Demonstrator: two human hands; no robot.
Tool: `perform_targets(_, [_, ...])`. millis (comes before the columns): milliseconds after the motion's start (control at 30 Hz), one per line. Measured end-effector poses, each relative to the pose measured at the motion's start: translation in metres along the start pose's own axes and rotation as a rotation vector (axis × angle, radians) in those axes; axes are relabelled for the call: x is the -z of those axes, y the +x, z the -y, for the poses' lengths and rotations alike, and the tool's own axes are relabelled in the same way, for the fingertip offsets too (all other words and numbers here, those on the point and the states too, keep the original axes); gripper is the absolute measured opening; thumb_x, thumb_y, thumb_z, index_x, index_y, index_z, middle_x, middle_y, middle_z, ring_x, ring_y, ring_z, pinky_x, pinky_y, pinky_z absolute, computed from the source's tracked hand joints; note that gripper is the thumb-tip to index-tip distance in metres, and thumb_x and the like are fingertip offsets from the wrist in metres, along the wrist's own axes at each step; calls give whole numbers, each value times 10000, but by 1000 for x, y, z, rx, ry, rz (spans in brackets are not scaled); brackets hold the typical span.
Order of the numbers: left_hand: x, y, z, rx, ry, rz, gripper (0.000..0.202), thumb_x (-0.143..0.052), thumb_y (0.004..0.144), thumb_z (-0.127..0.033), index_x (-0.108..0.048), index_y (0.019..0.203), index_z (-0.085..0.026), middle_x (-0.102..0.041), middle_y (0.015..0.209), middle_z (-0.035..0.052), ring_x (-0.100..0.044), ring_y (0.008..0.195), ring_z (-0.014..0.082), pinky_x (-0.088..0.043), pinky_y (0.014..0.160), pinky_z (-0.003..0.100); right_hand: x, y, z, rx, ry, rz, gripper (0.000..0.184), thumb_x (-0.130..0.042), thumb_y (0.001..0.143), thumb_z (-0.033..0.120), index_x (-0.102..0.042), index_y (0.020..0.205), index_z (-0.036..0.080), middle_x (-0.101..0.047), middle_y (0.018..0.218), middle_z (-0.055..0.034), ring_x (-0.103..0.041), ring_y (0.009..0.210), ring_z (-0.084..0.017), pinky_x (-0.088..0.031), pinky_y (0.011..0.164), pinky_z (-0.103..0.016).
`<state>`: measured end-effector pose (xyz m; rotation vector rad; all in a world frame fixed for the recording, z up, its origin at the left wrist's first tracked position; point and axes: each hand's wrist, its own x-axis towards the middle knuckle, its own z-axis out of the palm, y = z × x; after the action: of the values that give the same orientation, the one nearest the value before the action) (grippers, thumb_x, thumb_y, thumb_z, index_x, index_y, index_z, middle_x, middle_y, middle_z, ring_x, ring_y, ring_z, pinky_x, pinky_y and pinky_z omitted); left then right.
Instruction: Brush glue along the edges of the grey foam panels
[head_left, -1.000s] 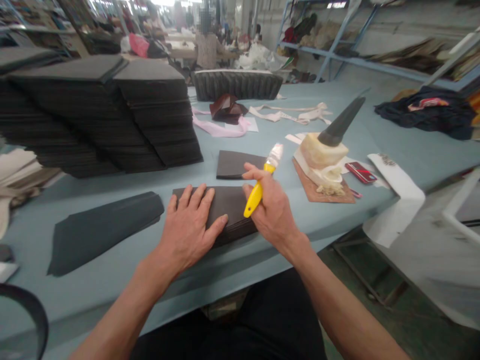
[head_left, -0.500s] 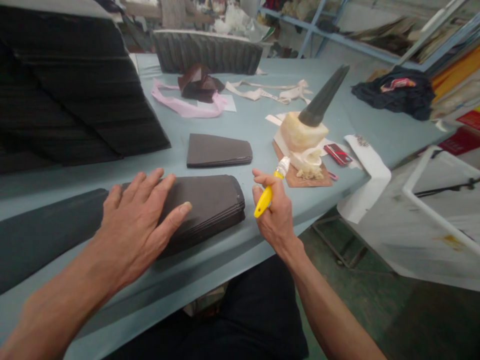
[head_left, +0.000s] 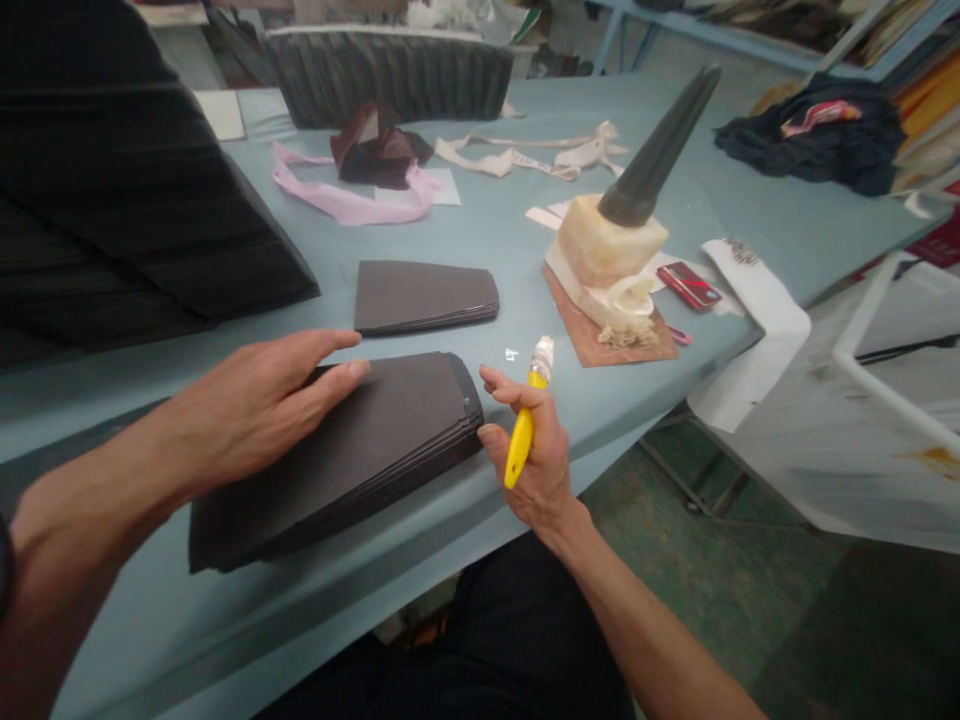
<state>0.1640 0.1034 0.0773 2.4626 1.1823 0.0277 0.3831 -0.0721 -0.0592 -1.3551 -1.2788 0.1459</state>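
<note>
My left hand (head_left: 255,405) lies flat, fingers together, on the far edge of a stack of dark grey cut pieces (head_left: 360,455) near the table's front edge. Just right of that stack, my right hand (head_left: 529,450) is closed around a yellow-handled brush (head_left: 525,425) with pale bristles pointing up; its thumb and forefinger reach toward the stack's rounded end. A smaller pile of the same dark pieces (head_left: 424,297) lies just beyond.
A yellowish glue block with a dark cone (head_left: 626,230) stands on a brown board at right, beside a red packet (head_left: 691,285) and white paper (head_left: 757,320). Tall black stacks (head_left: 112,200) fill the left. Ribbons and scraps lie farther back on the blue table (head_left: 525,240).
The view has tilted down and left. My left hand slid back along the stack toward its far edge. My right hand with the brush came lower, close to the stack's end.
</note>
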Motion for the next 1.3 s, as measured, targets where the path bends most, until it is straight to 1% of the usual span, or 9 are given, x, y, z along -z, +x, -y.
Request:
perform_targets(100, [-1,23,-9,-3,59,93,870,-295,895,-782,-735,1392,-219,-786,1377,133,-743,1251,403,-539,1183,586,-4,-2,1,9,12,17,349,-740,1070,430,-569,1332,275,-777,1497,-178,-760,1418,-288,-654,1163,-539])
perform_targets(200, [-2,37,-18,-10,99,142,805,-269,890,-751,-773,1250,-236,-808,1237,126,-757,1136,376,-561,1094,544,-7,-2,1,-11,16,22,400,-789,1039,463,-577,1323,278,-786,1488,-168,-775,1393,-293,-661,1146,-527])
perform_targets(300, [-2,44,-25,-6,118,165,762,-261,885,-748,-780,1090,-230,-807,1080,122,-753,991,344,-571,961,502,-10,0,-1,-29,22,29,456,-833,1003,498,-585,1317,279,-794,1476,-163,-795,1356,-300,-667,1127,-514])
perform_targets(400, [-1,46,-30,1,145,174,724,-258,871,-765,-745,918,-231,-755,878,112,-707,820,312,-537,805,463,-11,0,-3,-46,58,38,492,-857,977,530,-585,1308,288,-790,1488,-157,-799,1347,-296,-670,1121,-497])
perform_targets(467, [-1,47,-33,-1,151,176,714,-251,863,-775,-723,872,-238,-723,824,100,-679,773,295,-509,757,441,-11,0,-4,-59,83,51,513,-874,960,540,-583,1307,300,-786,1499,-145,-795,1351,-293,-664,1131,-496])
perform_targets(733, [-5,42,-38,-47,88,158,728,-281,851,-804,-748,896,-248,-724,798,63,-660,729,269,-468,694,398,-10,3,-4,-129,111,81,531,-874,955,556,-576,1308,295,-772,1520,-161,-778,1384,-282,-641,1173,-488])
perform_targets(933, [-6,37,-45,-70,69,139,686,-317,913,-754,-764,936,-235,-746,821,64,-659,748,267,-475,718,401,-14,2,-4,-126,99,48,540,-872,949,578,-574,1302,298,-779,1508,-157,-785,1369,-289,-653,1156,-494])
perform_targets(1067, [-7,36,-43,-85,86,140,720,-294,925,-776,-769,951,-236,-762,844,75,-673,761,278,-480,718,410,-13,3,-3,-149,88,62,559,-891,931,578,-566,1293,302,-777,1513,-147,-783,1374,-288,-653,1161,-488])
perform_targets(1300, [-8,35,-46,-70,94,154,743,-273,927,-760,-778,1006,-221,-788,977,110,-697,864,307,-534,869,468,-12,1,-4,-110,67,43,535,-864,957,589,-576,1298,293,-786,1493,-161,-789,1365,-295,-659,1142,-498])
